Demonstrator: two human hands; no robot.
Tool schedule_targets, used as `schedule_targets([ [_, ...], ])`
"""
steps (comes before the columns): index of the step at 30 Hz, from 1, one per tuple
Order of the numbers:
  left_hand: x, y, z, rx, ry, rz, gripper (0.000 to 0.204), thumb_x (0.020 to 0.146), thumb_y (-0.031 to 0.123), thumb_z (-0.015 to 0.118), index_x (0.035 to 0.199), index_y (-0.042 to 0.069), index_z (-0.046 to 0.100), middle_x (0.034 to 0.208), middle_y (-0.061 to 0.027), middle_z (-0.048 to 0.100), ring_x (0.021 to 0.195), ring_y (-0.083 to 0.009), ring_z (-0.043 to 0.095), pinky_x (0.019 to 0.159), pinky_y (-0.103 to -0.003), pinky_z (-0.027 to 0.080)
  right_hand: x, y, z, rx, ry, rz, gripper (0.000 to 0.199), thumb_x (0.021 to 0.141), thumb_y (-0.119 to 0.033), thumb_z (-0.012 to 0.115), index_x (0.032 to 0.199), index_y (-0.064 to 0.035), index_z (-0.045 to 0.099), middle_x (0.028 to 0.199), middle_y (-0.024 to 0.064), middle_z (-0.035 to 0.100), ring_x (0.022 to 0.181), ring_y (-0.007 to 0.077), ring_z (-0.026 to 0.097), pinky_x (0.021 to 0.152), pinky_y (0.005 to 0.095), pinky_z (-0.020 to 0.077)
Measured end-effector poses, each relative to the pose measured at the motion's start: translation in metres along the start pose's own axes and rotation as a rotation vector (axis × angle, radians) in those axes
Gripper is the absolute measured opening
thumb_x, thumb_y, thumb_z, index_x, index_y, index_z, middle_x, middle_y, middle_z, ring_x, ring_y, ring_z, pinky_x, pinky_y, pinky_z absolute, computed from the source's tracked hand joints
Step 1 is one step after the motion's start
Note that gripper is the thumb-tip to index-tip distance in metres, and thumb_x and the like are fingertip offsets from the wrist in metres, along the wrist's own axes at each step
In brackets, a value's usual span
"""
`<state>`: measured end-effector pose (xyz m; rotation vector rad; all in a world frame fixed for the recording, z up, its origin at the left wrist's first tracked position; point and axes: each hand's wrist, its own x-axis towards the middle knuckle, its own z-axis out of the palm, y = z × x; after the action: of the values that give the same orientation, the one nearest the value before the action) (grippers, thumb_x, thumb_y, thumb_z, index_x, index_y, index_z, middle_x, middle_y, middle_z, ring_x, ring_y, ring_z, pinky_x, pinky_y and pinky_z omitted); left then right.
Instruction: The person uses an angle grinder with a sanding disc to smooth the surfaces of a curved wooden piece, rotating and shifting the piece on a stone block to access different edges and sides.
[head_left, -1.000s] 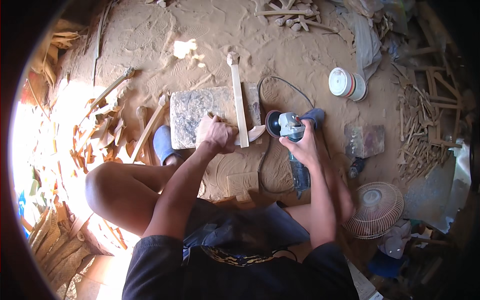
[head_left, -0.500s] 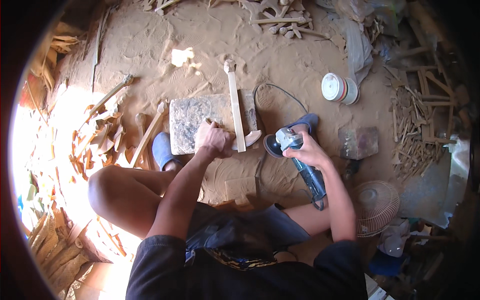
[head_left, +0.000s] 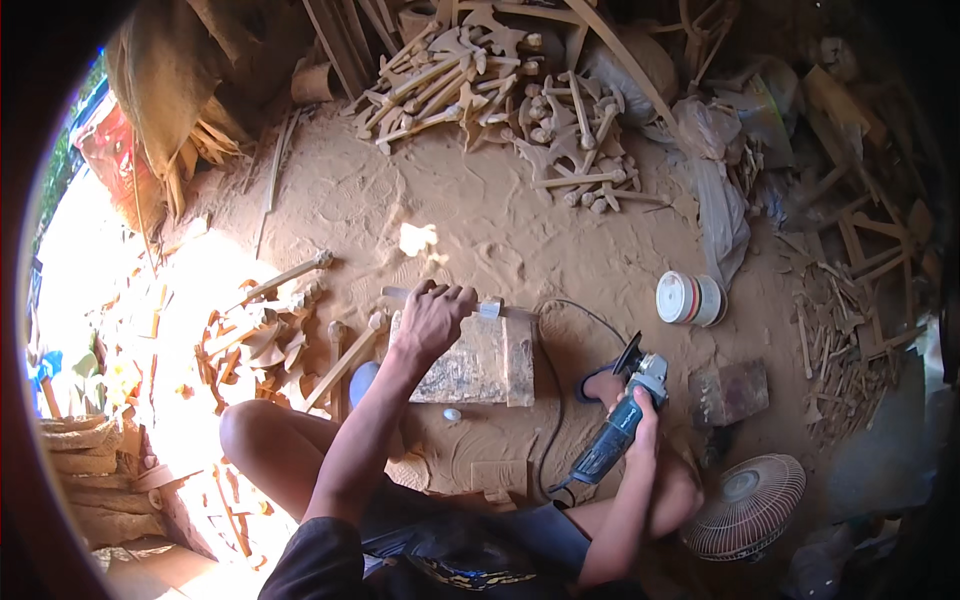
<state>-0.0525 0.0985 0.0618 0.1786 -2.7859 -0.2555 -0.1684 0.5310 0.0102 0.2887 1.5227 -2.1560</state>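
My left hand [head_left: 434, 325] is closed around a long narrow bar [head_left: 519, 314], held crosswise over the far edge of a worn block [head_left: 465, 366]. Both ends of the bar stick out past my fist, with a whitish patch just right of it; its exact kind is unclear. My right hand [head_left: 645, 425] grips a blue-green angle grinder [head_left: 606, 441] by its body, right of the block. The grinder's dark disc points up and away from me; I cannot tell whether it spins. A small pale oval thing [head_left: 452, 414] lies at the block's near edge.
Bones are heaped at the far side [head_left: 450, 85] and on the left [head_left: 265, 340], with small pieces [head_left: 835, 340] at right. A white bucket [head_left: 690, 299], a second block [head_left: 732, 391] and a fan [head_left: 748, 505] stand on the right. The grinder's cord [head_left: 556, 430] loops beside the block.
The view has tilted up, showing more bones. My left hand has moved from the block's near edge to its far edge. The grinder has swung round, its disc now farther from the block.
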Motion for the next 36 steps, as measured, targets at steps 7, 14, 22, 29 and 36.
schedule_targets([
  [7,0.019,-0.009,-0.095,0.125,0.487,-0.012,0.021,0.102,0.034,0.07,0.103,0.014,0.063,0.078,-0.0049,0.068,0.071,-0.0253,0.071,0.069,-0.038,0.048,-0.001,0.013,-0.005,0.055,-0.007,-0.043,0.044,0.1,-0.044,0.076,0.121,-0.0084,0.063,0.095,0.0076,0.069,0.075,0.0244,0.07,0.068,0.0398,0.0607],
  [14,0.005,-0.005,0.007,-0.08,0.004,-0.369,0.048,0.114,0.042,0.047,0.088,0.01,0.07,0.068,-0.0201,0.069,0.069,-0.0419,0.073,0.067,-0.057,0.056,-0.025,-0.009,0.033,-0.271,0.101,-0.355,0.049,0.094,-0.022,0.083,0.132,-0.0068,0.056,0.095,0.0099,0.07,0.079,0.0217,0.071,0.072,0.0399,0.0616],
  [22,-0.094,-0.014,0.213,0.025,0.033,0.033,0.025,0.11,0.035,0.057,0.112,0.015,0.07,0.065,-0.0103,0.065,0.061,-0.0326,0.071,0.05,-0.049,0.045,-0.006,0.009,0.07,-0.963,0.03,-0.482,0.1,0.076,-0.024,0.097,0.154,0.0018,0.04,0.135,0.0215,0.062,0.123,0.0294,0.065,0.108,0.046,0.0514],
  [29,-0.092,0.006,0.209,-0.202,-0.268,-0.235,0.032,0.11,0.037,0.054,0.103,0.013,0.074,0.073,-0.0191,0.072,0.065,-0.0417,0.071,0.059,-0.056,0.052,0.013,0.038,0.143,-1.549,-0.142,-0.18,0.1,0.08,-0.03,0.088,0.159,-0.0026,0.034,0.124,0.0341,0.069,0.109,0.0512,0.071,0.092,0.0574,0.0563],
  [36,-0.084,0.004,0.191,-0.259,-0.326,-0.352,0.046,0.111,0.04,0.049,0.088,0.011,0.076,0.074,-0.0223,0.074,0.068,-0.0435,0.072,0.063,-0.055,0.055,0.013,0.062,0.185,-1.632,-0.209,-0.235,0.102,0.085,-0.029,0.082,0.167,0.0003,0.028,0.109,0.038,0.07,0.101,0.0554,0.07,0.086,0.0623,0.0562],
])
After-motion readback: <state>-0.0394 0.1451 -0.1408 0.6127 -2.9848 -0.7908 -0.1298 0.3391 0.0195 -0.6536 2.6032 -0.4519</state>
